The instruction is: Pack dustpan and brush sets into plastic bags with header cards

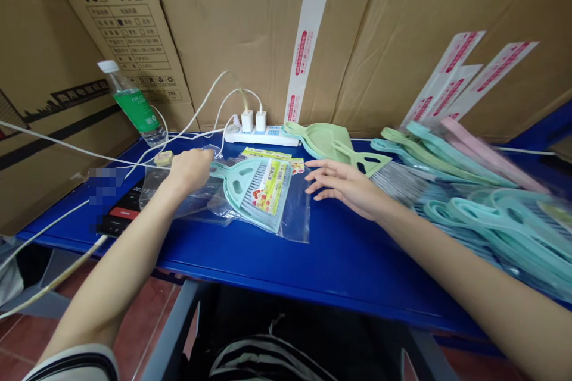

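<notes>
A mint-green dustpan and brush set [239, 184] lies on the blue table, with a yellow-green label card [271, 186] over its grey bristles. My left hand [192, 169] is closed round the end of its handle. Clear plastic bags [297, 220] spread around and beneath the set; whether it sits inside one I cannot tell. To the right of the set, my right hand [342, 184] is open, fingers apart, holding nothing. More label cards [268, 153] lie just behind the set. A light-green dustpan with brush [328, 140] rests beyond my right hand.
Wrapped dustpan sets [504, 220] are piled at the right. A power strip [263, 136] with white chargers stands at the back against cardboard boxes [263, 41]. A water bottle [136, 107], a phone [123, 211] and loose white cables are on the left.
</notes>
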Demonstrator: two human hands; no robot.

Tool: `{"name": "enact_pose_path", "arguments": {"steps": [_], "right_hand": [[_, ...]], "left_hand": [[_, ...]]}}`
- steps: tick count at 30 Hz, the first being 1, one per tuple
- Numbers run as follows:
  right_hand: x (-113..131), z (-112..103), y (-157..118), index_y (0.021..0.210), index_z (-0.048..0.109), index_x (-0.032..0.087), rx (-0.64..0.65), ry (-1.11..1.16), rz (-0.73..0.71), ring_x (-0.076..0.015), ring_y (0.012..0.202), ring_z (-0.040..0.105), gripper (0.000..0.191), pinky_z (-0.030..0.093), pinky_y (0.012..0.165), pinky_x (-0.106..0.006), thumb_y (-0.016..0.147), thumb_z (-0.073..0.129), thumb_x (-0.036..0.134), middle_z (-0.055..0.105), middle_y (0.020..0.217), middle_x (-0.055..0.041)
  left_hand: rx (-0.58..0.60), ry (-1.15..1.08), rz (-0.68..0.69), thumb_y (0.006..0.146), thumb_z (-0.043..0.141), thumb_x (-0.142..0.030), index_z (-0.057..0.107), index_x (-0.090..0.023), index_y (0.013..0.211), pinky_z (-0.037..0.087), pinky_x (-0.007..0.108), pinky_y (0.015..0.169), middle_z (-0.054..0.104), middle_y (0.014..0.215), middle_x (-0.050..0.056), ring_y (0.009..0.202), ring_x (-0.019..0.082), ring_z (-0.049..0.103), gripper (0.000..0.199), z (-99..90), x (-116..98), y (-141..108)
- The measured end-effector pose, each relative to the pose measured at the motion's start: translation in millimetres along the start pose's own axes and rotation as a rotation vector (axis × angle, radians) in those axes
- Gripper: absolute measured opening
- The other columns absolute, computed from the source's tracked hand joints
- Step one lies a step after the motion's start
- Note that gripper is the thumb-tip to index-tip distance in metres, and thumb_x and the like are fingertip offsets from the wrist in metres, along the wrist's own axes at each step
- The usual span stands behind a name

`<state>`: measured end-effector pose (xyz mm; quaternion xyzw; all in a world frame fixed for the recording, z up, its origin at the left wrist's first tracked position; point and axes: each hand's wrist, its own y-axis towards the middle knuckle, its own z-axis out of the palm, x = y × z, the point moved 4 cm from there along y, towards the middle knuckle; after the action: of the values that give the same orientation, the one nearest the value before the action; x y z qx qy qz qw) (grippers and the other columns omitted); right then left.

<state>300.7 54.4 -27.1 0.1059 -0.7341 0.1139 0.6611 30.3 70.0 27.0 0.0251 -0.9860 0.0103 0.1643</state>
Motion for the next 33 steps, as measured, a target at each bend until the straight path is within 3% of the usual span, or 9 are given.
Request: {"name": "enact_pose_path", "arguments": {"steps": [4,10,13,17,21,26,29,33], "right_hand": [[4,-10,3,0.100,0.066,0.023,-0.132,-0.427,-0.251,-0.0199,0.076,0.062,0.022,0.056,0.064,-0.036,0.080,0.057,0.026,0.064,0.088,-0.0056],[7,-3,-1,0.102,0.069,0.024,-0.130,-0.795,-0.414,-0.0267,0.093,0.059,0.026,0.050,0.082,-0.045,0.083,0.052,0.028,0.066,0.091,-0.0077],[7,0,-2,0.106,0.068,0.021,-0.093,-0.817,-0.390,-0.0246,0.083,0.059,0.030,0.050,0.078,-0.043,0.085,0.049,0.032,0.066,0.084,-0.0072],[5,4,-2,0.107,0.067,0.017,0.005,-0.792,-0.292,-0.0177,0.060,0.054,0.033,0.046,0.062,-0.034,0.088,0.045,0.034,0.062,0.072,-0.0032],[5,7,-3,0.107,0.067,0.015,0.065,-0.812,-0.242,-0.0149,0.054,0.049,0.032,0.039,0.054,-0.029,0.086,0.046,0.028,0.056,0.062,0.0012],[10,6,-8,0.114,0.065,0.011,0.104,-0.866,-0.210,-0.0125,0.050,0.041,0.036,0.034,0.052,-0.027,0.085,0.047,0.025,0.048,0.057,0.0050],[15,7,-13,0.122,0.060,0.010,0.119,-0.922,-0.188,-0.0122,0.050,0.039,0.042,0.033,0.053,-0.027,0.086,0.045,0.024,0.044,0.057,0.0064],[20,8,-20,0.130,0.054,0.010,0.125,-1.044,-0.146,-0.0134,0.051,0.040,0.046,0.033,0.055,-0.027,0.087,0.042,0.021,0.044,0.057,0.0058]], "left_hand": [[-0.054,-0.014,0.029,0.087,0.038,-0.013,0.060,-0.020,0.122,0.052,0.036,0.080,0.068,0.116,0.015,0.104,0.032,0.066,0.042,0.2,-2,2],[-0.129,-0.148,0.135,0.089,0.035,-0.014,0.063,-0.020,0.114,0.051,0.036,0.081,0.066,0.117,0.013,0.103,0.030,0.066,0.039,0.6,-12,4],[-0.153,-0.233,0.210,0.089,0.034,-0.014,0.064,-0.018,0.112,0.050,0.037,0.083,0.068,0.113,0.014,0.103,0.030,0.065,0.038,0.1,-19,4],[-0.177,-0.316,0.288,0.089,0.036,-0.017,0.061,-0.017,0.114,0.049,0.035,0.082,0.071,0.103,0.012,0.097,0.028,0.067,0.035,-0.1,-25,2],[-0.147,-0.314,0.267,0.090,0.038,-0.022,0.058,-0.016,0.117,0.048,0.034,0.075,0.072,0.100,0.011,0.088,0.026,0.068,0.034,-0.2,-23,-1],[-0.058,-0.256,0.254,0.093,0.036,-0.027,0.065,-0.017,0.090,0.045,0.033,0.069,0.071,0.081,0.009,0.079,0.026,0.067,0.031,-0.4,-22,-3],[-0.049,-0.243,0.347,0.094,0.036,-0.028,0.066,-0.017,0.083,0.044,0.033,0.069,0.071,0.082,0.009,0.080,0.025,0.066,0.033,1.1,-27,-4],[-0.073,-0.308,0.549,0.094,0.036,-0.029,0.068,-0.016,0.093,0.047,0.034,0.077,0.070,0.094,0.009,0.088,0.023,0.065,0.034,5.6,-34,-6]]}}
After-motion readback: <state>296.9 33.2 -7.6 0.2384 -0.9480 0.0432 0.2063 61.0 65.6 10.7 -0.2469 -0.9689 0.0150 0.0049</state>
